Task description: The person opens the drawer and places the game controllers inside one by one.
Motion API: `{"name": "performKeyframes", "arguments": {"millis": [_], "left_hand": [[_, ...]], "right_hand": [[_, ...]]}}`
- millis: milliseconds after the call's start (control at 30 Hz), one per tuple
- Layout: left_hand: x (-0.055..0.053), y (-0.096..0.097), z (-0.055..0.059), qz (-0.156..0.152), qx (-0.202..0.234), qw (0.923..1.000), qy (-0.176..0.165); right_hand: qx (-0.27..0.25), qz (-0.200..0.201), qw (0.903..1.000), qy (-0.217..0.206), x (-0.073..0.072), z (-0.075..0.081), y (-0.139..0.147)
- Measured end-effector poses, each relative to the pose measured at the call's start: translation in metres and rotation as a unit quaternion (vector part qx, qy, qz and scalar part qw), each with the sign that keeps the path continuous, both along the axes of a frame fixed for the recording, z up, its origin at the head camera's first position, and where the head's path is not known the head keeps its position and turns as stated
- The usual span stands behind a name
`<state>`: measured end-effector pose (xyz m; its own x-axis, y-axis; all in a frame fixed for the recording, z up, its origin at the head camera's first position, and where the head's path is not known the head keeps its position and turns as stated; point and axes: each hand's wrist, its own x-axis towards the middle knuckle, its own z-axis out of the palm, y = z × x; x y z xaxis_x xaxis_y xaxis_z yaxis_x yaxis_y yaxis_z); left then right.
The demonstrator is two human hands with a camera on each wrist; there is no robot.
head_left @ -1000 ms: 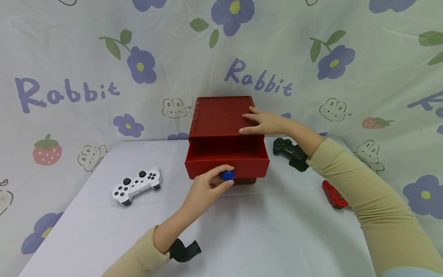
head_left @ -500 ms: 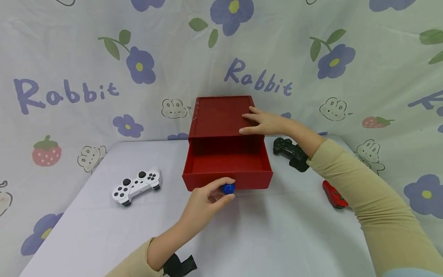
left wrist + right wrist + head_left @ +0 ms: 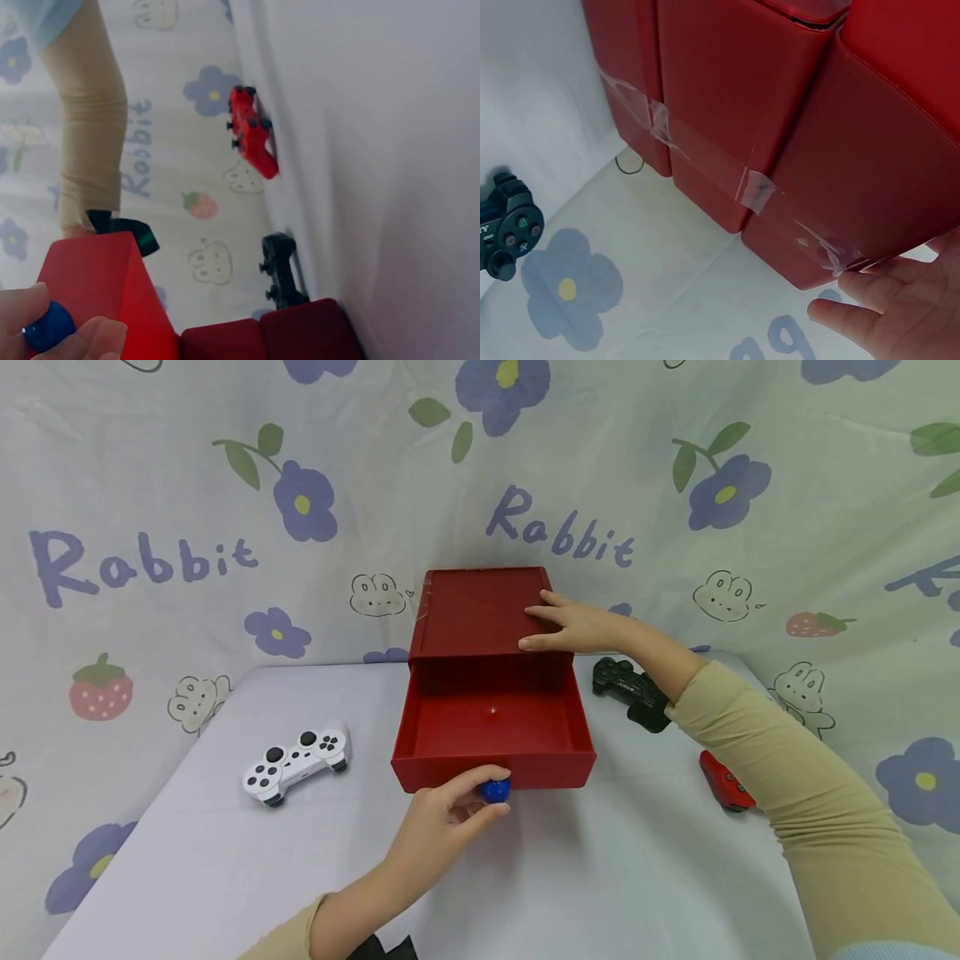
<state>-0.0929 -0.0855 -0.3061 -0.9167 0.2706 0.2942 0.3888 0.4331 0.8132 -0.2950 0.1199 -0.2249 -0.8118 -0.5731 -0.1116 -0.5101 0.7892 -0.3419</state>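
Left fingers [image 3: 467,780] pinching blue knob [image 3: 495,792], red drawer [image 3: 551,770] open just beyond, inner floor showing, right fingers [image 3: 542,644] spread, dark-red box [image 3: 476,614] at their tips.

The left hand [image 3: 431,827] and right hand [image 3: 573,627] are bare. Behind the left is a beige sleeve [image 3: 288,933]; behind the right, a matching long sleeve [image 3: 787,785], creased midway, meets pale blue cloth [image 3: 892,951]. A black strap [image 3: 386,951] shows near the left wrist, a dark band [image 3: 131,229] by the right.

Drawer [image 3: 492,731] further out, left hand [image 3: 433,828] nearer (knob [image 3: 495,791] too)
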Motion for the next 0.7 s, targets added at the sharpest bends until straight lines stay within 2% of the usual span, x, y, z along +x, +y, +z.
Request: {"name": "performKeyframes", "arguments": {"millis": [100,200,333,700], "left_hand": [[-0.002,-0.003,-0.013,-0.007,-0.006,0.9999,0.010],[-0.001,-0.005,-0.018,-0.011,-0.009,0.9996,0.025],[0.003,-0.005,-0.020,-0.015,-0.007,0.9990,0.041],[0.012,-0.005,-0.022,-0.020,-0.011,0.9982,0.055]], "right_hand": [[0.003,0.001,1.0000,0.002,0.000,0.000,0.000],[0.004,0.001,1.0000,0.002,0.000,0.000,0.000],[0.008,0.001,1.0000,0.004,-0.001,0.000,-0.001],[0.004,0.001,1.0000,0.000,-0.001,-0.001,0.000]]}}
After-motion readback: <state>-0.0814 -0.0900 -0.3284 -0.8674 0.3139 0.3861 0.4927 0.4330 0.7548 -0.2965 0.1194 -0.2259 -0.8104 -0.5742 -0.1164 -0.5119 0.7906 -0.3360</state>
